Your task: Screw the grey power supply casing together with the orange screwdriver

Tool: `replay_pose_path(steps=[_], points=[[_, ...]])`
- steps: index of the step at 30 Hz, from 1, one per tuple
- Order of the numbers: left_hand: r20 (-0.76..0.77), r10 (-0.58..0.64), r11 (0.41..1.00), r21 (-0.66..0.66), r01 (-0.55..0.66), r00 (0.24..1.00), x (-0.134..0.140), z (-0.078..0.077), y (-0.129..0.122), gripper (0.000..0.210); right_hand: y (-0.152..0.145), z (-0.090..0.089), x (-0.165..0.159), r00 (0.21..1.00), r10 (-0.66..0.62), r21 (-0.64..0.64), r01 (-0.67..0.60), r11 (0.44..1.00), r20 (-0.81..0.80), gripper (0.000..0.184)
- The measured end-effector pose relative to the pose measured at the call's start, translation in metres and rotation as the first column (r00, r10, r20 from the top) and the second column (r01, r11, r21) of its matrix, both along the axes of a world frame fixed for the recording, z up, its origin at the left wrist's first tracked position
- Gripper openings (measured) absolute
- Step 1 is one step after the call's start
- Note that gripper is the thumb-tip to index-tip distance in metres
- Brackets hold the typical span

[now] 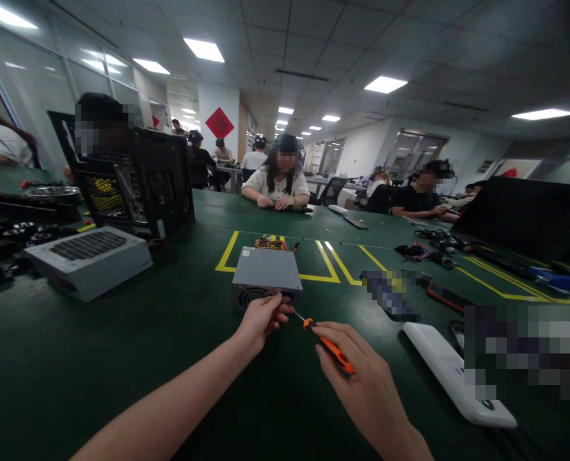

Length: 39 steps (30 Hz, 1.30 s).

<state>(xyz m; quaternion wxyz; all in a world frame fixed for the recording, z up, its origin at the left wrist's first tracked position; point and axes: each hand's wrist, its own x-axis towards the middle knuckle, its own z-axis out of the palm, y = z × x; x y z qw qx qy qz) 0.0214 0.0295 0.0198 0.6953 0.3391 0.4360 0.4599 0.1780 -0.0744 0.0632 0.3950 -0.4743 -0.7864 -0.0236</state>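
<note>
A grey computer power supply (268, 272) lies on the green table in front of me, its round fan grille facing my side and its bundled cables (271, 242) at the back. My left hand (265, 317) is at the lower right of that near face, thumb and fingers pinched together; what they hold, if anything, is hidden. Between the thumb and fingers of my right hand (356, 365) is an orange and black screwdriver (335, 353). Its thin shaft points up and left, and the tip ends at my left fingertips, close to the power supply.
Left stand a second power supply (90, 256) and an open black computer case (135, 179). To the right lie a white oblong device (457, 371), cables (423, 250) and a large black panel (524, 224). Yellow tape (320, 278) marks the table. A person (279, 182) sits opposite.
</note>
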Motion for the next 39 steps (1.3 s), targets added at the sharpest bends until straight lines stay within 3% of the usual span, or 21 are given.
replay_pose_path(steps=[3, 5, 7, 9, 10, 13, 15, 21, 28, 34, 37, 39], points=[[0.000, 0.002, 1.000, -0.024, -0.002, 1.000, 0.000, 0.002, -0.001, 0.023, 0.011, 0.011, 0.016, 0.980, -0.040, -0.144, 0.012, 0.990, -0.193, 0.021], [-0.010, 0.008, 0.999, -0.042, -0.008, 1.000, 0.000, 0.004, -0.002, 0.024, 0.030, 0.014, 0.025, 0.908, -0.134, -0.258, 0.029, 0.966, -0.398, 0.024], [-0.024, 0.011, 0.999, -0.038, -0.012, 1.000, 0.001, 0.004, -0.001, 0.026, 0.060, 0.010, 0.031, 0.735, -0.233, -0.396, -0.052, 0.917, -0.636, 0.028], [-0.041, 0.005, 1.000, -0.016, -0.005, 0.999, 0.001, 0.002, 0.000, 0.028, 0.099, 0.000, 0.032, 0.406, -0.292, -0.424, -0.288, 0.859, -0.866, 0.028], [-0.053, 0.002, 1.000, -0.004, -0.002, 0.999, 0.001, 0.001, 0.000, 0.029, 0.119, -0.007, 0.030, 0.357, -0.323, -0.445, -0.343, 0.827, -0.876, 0.025], [-0.092, 0.012, 1.000, 0.028, -0.009, 0.996, 0.003, -0.002, 0.001, 0.033, 0.175, -0.028, 0.018, 0.304, -0.420, -0.516, -0.421, 0.746, -0.855, 0.024], [-0.107, 0.021, 0.999, 0.042, -0.016, 0.994, 0.003, -0.004, 0.001, 0.036, 0.204, -0.039, 0.005, 0.273, -0.443, -0.521, -0.457, 0.721, -0.854, 0.028], [-0.096, 0.052, 0.997, 0.053, -0.047, 0.994, 0.001, -0.006, -0.003, 0.039, 0.242, -0.053, -0.030, 0.214, -0.424, -0.469, -0.541, 0.698, -0.880, 0.031], [-0.063, 0.158, 0.987, 0.023, -0.157, 0.985, -0.028, 0.001, -0.028, 0.036, 0.222, -0.059, -0.058, 0.157, -0.399, -0.410, -0.589, 0.697, -0.904, 0.032], [-0.162, 0.329, 0.943, 0.012, -0.332, 0.930, -0.082, 0.003, -0.069, 0.049, 0.190, -0.058, -0.124, 0.168, -0.340, -0.360, -0.670, 0.650, -0.925, 0.029], [-0.265, 0.494, 0.868, 0.088, -0.490, 0.828, -0.113, -0.007, -0.091, 0.054, 0.176, -0.059, -0.166, 0.183, -0.311, -0.349, -0.678, 0.647, -0.933, 0.033], [-0.319, 0.636, 0.769, 0.182, -0.613, 0.703, -0.134, -0.022, -0.101, 0.055, 0.166, -0.060, -0.193, 0.196, -0.293, -0.347, -0.666, 0.660, -0.936, 0.034]])
